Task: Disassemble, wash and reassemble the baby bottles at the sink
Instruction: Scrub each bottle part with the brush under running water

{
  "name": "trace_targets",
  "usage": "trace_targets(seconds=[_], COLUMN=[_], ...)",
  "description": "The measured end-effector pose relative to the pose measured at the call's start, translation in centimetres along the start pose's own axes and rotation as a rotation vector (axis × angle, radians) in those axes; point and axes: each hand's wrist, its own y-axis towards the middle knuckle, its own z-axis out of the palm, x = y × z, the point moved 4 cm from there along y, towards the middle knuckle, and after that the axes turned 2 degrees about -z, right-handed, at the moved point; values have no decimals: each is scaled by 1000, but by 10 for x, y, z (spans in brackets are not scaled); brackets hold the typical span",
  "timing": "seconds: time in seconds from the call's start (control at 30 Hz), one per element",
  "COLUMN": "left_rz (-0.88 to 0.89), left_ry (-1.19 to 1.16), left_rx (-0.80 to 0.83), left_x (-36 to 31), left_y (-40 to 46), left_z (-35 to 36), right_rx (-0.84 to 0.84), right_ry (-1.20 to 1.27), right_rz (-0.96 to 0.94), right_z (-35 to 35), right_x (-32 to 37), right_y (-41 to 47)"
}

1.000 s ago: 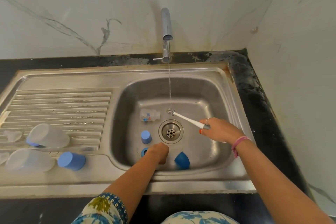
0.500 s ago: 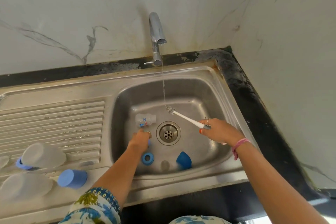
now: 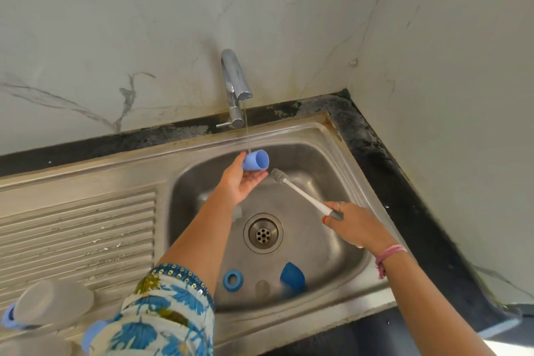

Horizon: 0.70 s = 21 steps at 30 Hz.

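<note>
A light blue cap (image 3: 256,159) is held by the left hand (image 3: 242,179) above the far part of the sink basin (image 3: 341,243), with the thumb and fingers curled around its closed end and its open mouth turned to the right. A thin stream of water (image 3: 246,127) from the tap (image 3: 235,87) is met by the cap's upper side. A bottle brush (image 3: 300,192) is gripped at its grey handle end by the right hand (image 3: 354,225), the fingers being closed around it; its white shaft is angled up and to the left, and its grey bristled head is held just to the right of the cap, with a small gap between them.

On the basin floor, near the front wall, 1 blue ring (image 3: 233,280) is laid flat, 1 darker blue domed piece (image 3: 292,274) is seen to its right, and a small clear piece (image 3: 262,287) is placed between the 2; its kind cannot be told. The drain (image 3: 263,233) is at the basin's middle. On the ribbed drainboard (image 3: 78,234), at the near left corner, 1 translucent bottle (image 3: 53,302) with a blue end is laid on its side. A pink band (image 3: 390,254) is worn on the right wrist.
</note>
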Motion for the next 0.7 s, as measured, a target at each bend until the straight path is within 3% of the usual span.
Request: trace_targets(seconds=[0.17, 0.3, 0.43, 0.7], left_rz=[-41, -102, -53, 125], left_ry=[-237, -240, -267, 53], left_rx=[-18, -21, 8, -90], left_x=[-8, -6, -9, -20], left_y=[16, 22, 16, 10], left_z=[5, 1, 6, 1], right_rx=[0, 10, -2, -74], right_ry=[10, 13, 30, 27], right_rz=[32, 32, 21, -44], right_z=[-1, -1, -3, -23], right_x=[-6, -5, -5, -16], right_y=[12, 20, 27, 23])
